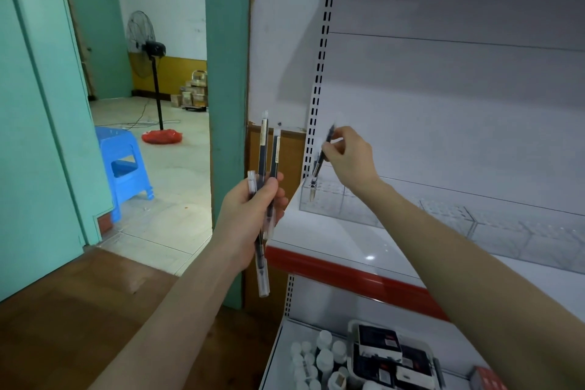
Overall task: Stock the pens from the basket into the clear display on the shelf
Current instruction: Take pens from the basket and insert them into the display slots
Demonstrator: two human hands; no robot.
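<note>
My left hand [250, 215] is shut around a bunch of three black pens with clear caps [263, 152], held upright left of the shelf. My right hand [348, 155] pinches a single black pen [320, 161] by its upper end; the pen is tilted, tip down, inside the leftmost compartment of the clear display [335, 199]. The display is a row of clear compartments that runs rightward along the white shelf [342, 247] with a red front edge. No basket is in view.
A lower shelf holds white bottles [316, 358] and a tray of dark boxes [389, 355]. A slotted white upright [319, 73] stands just left of the display. Through the doorway at the left are a blue stool [123, 168], a standing fan [148, 51] and a red bag [162, 136]. A brown counter [79, 301] lies bottom left.
</note>
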